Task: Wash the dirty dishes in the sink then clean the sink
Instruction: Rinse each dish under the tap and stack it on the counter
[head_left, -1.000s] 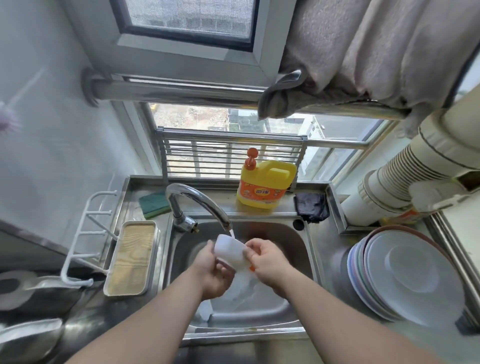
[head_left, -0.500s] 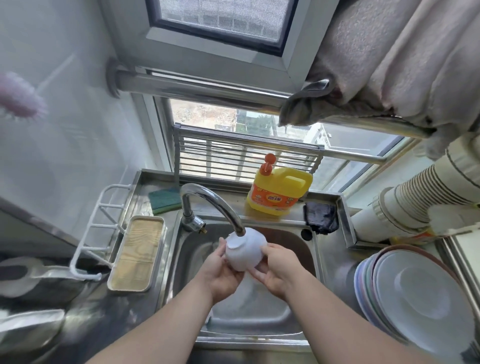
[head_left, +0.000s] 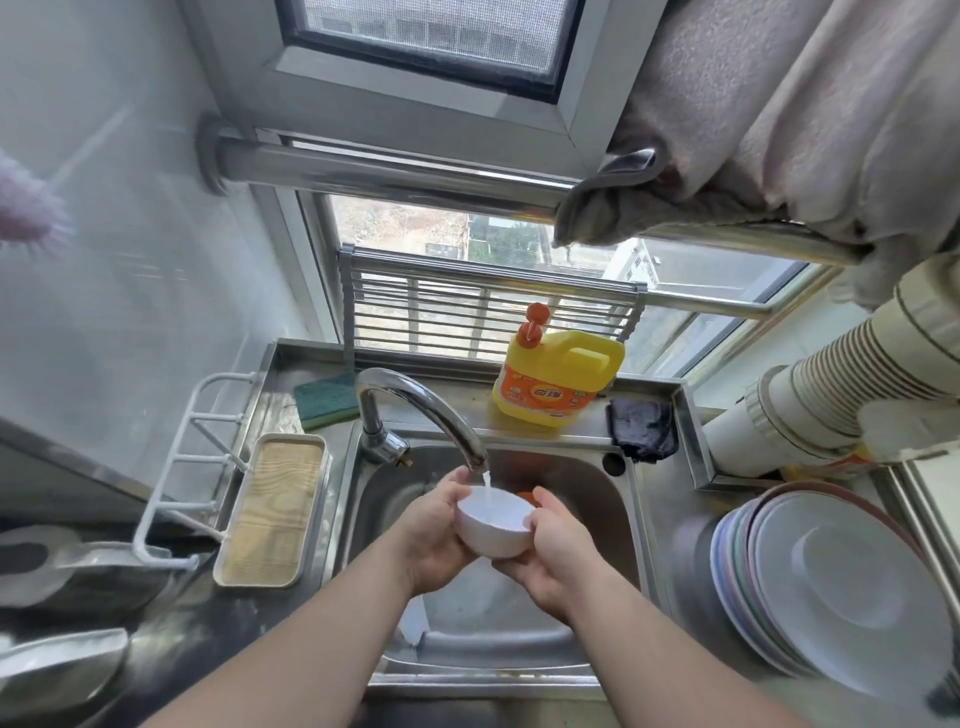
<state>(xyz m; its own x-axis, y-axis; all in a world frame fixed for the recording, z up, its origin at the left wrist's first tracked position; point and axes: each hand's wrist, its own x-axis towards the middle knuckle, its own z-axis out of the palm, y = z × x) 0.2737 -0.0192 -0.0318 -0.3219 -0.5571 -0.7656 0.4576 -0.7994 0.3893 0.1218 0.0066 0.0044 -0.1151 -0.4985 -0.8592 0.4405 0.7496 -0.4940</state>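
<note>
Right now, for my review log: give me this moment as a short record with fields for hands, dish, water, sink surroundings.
left hand: left hand holds the white bowl from its left side
right hand: right hand cups the bowl from the right
water: stream from the faucet falls into the bowl
sink: sink below the bowl
right of sink: stacked plates
ledge: yellow detergent bottle, green sponge, dark cloth

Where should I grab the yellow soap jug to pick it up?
Grab the dish soap jug by the moulded handle at its top right, coming from above. It stands upright on the ledge behind the sink, and the pump takes up the top left.
</note>
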